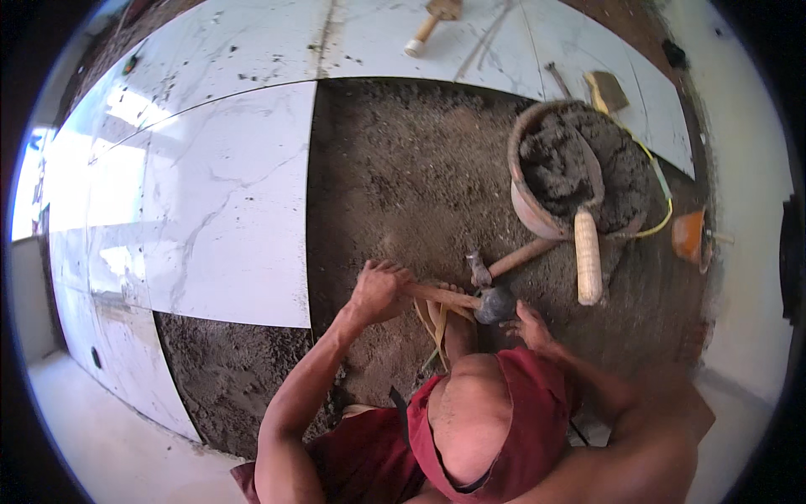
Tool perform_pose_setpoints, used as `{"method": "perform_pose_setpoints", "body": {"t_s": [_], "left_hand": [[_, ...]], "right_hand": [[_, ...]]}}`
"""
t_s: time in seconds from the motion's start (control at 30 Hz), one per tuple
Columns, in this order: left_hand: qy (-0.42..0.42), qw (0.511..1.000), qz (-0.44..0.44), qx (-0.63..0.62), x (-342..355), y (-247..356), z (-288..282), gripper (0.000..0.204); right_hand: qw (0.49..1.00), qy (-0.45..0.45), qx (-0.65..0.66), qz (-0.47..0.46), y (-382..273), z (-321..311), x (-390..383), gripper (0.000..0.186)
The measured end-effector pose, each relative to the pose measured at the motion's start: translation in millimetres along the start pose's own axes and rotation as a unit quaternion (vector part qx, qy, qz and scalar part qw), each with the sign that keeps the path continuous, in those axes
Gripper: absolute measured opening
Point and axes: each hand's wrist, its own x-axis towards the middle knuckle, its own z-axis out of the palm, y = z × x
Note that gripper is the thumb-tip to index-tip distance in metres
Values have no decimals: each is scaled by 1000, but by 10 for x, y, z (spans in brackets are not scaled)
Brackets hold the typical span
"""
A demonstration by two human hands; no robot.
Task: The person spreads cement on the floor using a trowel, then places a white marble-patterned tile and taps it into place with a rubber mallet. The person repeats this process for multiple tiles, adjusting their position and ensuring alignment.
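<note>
My left hand (379,290) is closed around the wooden handle of a hammer (453,296), whose dark head (495,304) rests low over the bed of grey-brown mortar (403,176). My right hand (533,328) lies just right of that head, fingers spread on the mortar, holding nothing. A second, smaller hammer (480,270) lies right behind the first, its handle pointing to the right. My knee in red cloth (504,420) fills the lower middle.
A round pan of wet mortar (531,214) stands at the right with a pale-handled trowel (588,256) leaning on it. White marble tiles (227,193) lie to the left and behind. A wooden mallet (424,29) lies on the far tiles. An orange object (690,237) and yellow cord (663,202) sit at the right.
</note>
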Motion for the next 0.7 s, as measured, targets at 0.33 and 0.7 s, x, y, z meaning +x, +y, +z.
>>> {"method": "perform_pose_setpoints", "body": {"t_s": [0.33,0.7], "left_hand": [[62,986,-53,-148,103,-385,-746,35],[272,907,-320,19,-644,-1654,-1882,73]], "right_hand": [[859,-70,-212,-460,-1160,907,341,83],[844,99,-21,-528,-2768,1683,1144,44]]}}
